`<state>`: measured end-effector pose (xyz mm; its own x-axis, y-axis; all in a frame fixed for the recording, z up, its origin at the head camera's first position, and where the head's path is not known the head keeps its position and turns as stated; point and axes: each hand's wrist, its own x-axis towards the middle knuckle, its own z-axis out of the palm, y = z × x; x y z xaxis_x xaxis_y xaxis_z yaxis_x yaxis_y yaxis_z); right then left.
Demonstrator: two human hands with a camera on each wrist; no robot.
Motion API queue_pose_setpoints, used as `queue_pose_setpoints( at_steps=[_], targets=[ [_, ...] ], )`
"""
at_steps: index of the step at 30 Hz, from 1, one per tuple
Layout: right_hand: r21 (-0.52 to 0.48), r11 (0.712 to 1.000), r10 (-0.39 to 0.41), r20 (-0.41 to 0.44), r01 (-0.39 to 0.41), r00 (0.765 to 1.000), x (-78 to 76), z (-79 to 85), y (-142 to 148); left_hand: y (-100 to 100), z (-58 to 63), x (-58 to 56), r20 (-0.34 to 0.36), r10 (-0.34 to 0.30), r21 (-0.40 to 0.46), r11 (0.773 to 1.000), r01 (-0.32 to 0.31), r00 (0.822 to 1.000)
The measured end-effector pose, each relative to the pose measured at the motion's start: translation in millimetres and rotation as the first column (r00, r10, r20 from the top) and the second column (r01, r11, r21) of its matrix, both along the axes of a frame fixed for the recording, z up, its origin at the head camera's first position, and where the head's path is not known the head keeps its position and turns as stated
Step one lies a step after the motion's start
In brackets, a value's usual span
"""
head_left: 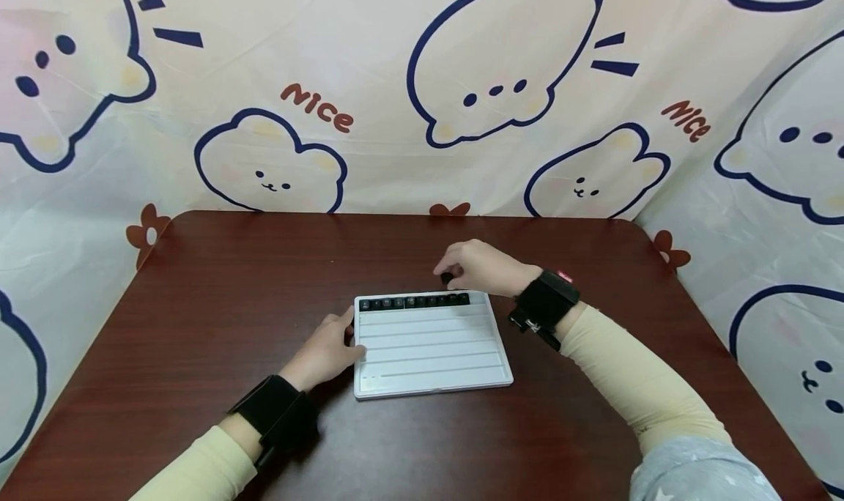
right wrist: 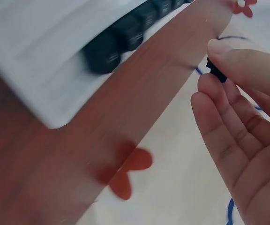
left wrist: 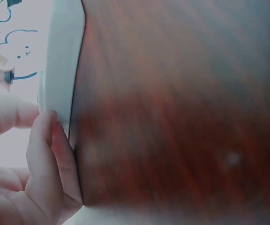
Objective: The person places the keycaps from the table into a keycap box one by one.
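A white tray [head_left: 428, 351] with several parallel ridged rows lies on the table, slightly turned. Black keycaps [head_left: 415, 302] stand side by side in its far row, from the left end nearly to the right end. My left hand [head_left: 326, 347] grips the tray's left edge between thumb and fingers; the left wrist view shows that white side edge [left wrist: 62, 56] close up. Just beyond the far edge of the tray, my right hand [head_left: 484, 266] pinches one black keycap [right wrist: 215, 71] between thumb and fingertips, held above the table. The markings on this keycap are not readable.
The dark brown wooden table [head_left: 198, 325] extends around the tray. A white curtain [head_left: 376, 54] with blue-outlined cartoon figures hangs behind the table and along its sides. Each wrist wears a black band [head_left: 546, 303].
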<state>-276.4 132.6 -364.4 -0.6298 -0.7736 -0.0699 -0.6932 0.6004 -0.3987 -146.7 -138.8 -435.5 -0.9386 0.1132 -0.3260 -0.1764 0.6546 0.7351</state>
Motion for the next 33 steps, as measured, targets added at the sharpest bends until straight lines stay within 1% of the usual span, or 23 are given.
queue_pose_setpoints(
  at_steps=[4, 9, 14, 18, 22, 27, 33],
  targets=[
    [-0.024, 0.998, -0.057, 0.015, 0.058, 0.998, 2.6, -7.8, 21.7, -0.8, -0.8, 0.5, 0.001, 0.011, 0.001, 1.000, -0.011, 1.000],
    [-0.015, 0.993, -0.114, 0.046, 0.115, 0.992, 9.0, -26.8, 38.6, -2.8, -5.7, 7.4, 0.025, 0.020, 0.002, 1.000, -0.020, 0.999],
    [-0.013, 0.976, -0.215, 0.081, 0.216, 0.973, 12.7, -43.1, 48.6, -5.1, -7.6, 10.5, 0.013, 0.015, 0.024, 1.000, -0.015, 1.000],
    [-0.019, 0.967, -0.253, 0.092, 0.255, 0.963, 13.5, -50.9, 52.1, -5.5, -6.8, 9.5, 0.004, 0.019, 0.019, 1.000, -0.019, 1.000],
    [-0.039, 0.964, -0.260, 0.088, 0.264, 0.962, 14.9, -54.2, 53.5, -4.1, -4.5, 8.5, 0.000, 0.020, 0.002, 1.000, -0.020, 1.000],
    [-0.065, 0.961, -0.262, 0.093, 0.269, 0.961, 16.7, -53.2, 53.1, -1.1, -2.8, 5.8, -0.008, 0.017, -0.009, 1.000, -0.017, 1.000],
    [-0.049, 0.962, -0.264, 0.073, 0.268, 0.962, 16.2, -49.1, 52.2, 1.2, 0.1, 4.1, -0.018, 0.008, 0.005, 1.000, -0.008, 1.000]
  ],
)
